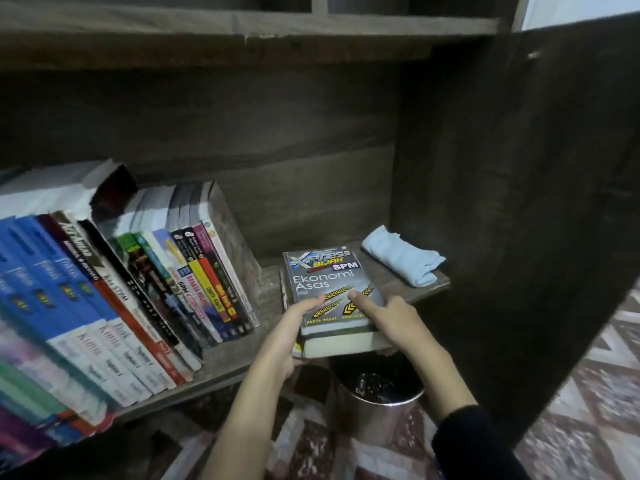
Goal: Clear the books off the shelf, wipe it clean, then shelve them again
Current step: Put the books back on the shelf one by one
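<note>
so both hands are gripping a little flat stack of two books right now, the "Ekonomi Asas" book is lying face up on top of a thicker book with pale page edges, and the pair is sitting on the right part of the shelf with the near end poking out past the front edge. The left hand is clamping the near left corner, thumb pressing down on the cover and the rest of the fingers curling underneath, so the stack is sitting right in that pinch. The right hand is doing the same on the near right side, one digit lying on the cover (can't tell if it's the thumb or a finger) and what looks like fingertips peeking out under the bottom book; its dark sleeve is showing at the wrist. The two digits on the cover are nearly meeting in the middle. Behind the stack, at the back right corner against the side panel, a folded light blue cloth is lying on the board, close to the books but not touching. Off to the left a row of books is standing spine out and leaning, with a bare gap between it and the stack. Below the hands a shiny metal bin is sitting on a patterned carpet
</note>
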`<act>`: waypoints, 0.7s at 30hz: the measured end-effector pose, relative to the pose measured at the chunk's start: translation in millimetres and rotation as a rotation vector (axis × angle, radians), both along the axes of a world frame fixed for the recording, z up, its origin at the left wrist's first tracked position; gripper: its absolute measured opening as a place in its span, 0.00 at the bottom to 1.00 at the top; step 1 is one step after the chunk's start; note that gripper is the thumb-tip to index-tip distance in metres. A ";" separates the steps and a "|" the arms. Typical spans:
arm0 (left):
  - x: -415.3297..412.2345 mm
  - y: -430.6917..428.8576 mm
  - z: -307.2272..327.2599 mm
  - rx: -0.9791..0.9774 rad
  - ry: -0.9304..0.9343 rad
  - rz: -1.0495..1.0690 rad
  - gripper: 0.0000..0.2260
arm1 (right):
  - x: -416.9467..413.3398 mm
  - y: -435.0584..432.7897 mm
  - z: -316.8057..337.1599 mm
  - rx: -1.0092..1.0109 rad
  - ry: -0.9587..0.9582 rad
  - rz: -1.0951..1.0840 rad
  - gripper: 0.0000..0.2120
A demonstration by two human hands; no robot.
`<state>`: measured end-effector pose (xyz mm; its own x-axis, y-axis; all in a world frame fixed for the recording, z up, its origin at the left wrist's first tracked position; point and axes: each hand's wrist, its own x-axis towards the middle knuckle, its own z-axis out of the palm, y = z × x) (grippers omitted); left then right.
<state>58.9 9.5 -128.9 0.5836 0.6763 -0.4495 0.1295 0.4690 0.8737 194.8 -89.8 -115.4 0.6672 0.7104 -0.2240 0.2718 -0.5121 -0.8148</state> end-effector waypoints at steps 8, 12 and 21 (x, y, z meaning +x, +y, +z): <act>0.7 18.5 -3.7 0.003 0.048 -0.010 0.17 | -24.2 -10.4 7.9 -0.021 -0.892 0.489 0.51; 4.1 17.7 -5.4 0.016 0.058 0.000 0.15 | -34.3 4.6 -25.4 -0.120 -1.146 0.344 0.50; 8.3 11.7 1.9 0.051 0.067 0.023 0.22 | -15.8 21.6 -52.6 0.268 -1.266 0.168 0.34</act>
<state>67.2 21.2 -127.0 0.5374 0.7123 -0.4515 0.1786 0.4271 0.8864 179.0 -68.2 -168.0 0.2088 0.7293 0.6515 0.9654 -0.2600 -0.0184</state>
